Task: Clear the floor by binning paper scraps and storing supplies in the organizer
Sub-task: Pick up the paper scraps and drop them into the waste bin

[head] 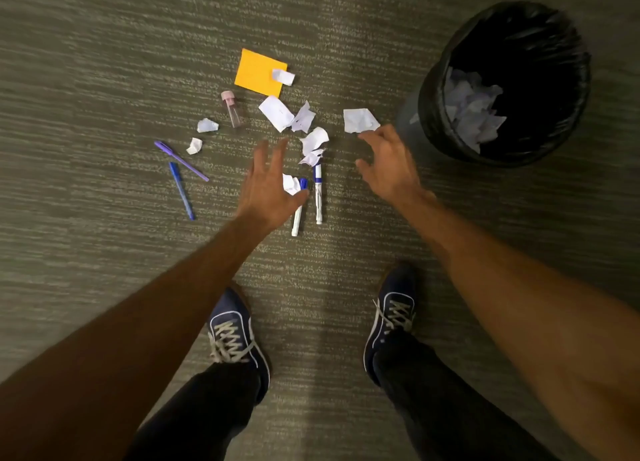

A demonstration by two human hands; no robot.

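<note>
Scraps: white paper scraps (313, 141) lay scattered on the carpet (104, 79), one far piece (360, 120) just left of the bin.
Bin: black lined bin (436, 89) stood far right, crumpled paper inside.
Supplies: two markers (318, 193), two pens (181, 190), vial (231, 108), orange sticky pad (256, 70).
Left hand: left hand (268, 186) spread wide, empty, above the markers.
Right hand: right hand (388, 162) loosely open, fingertips at the far piece.

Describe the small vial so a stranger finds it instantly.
Start at the orange sticky pad on the carpet. Just below its lower-left corner lies the vial. It is the only clear tube with a pink cap; the things around it are paper scraps and pens.
</note>
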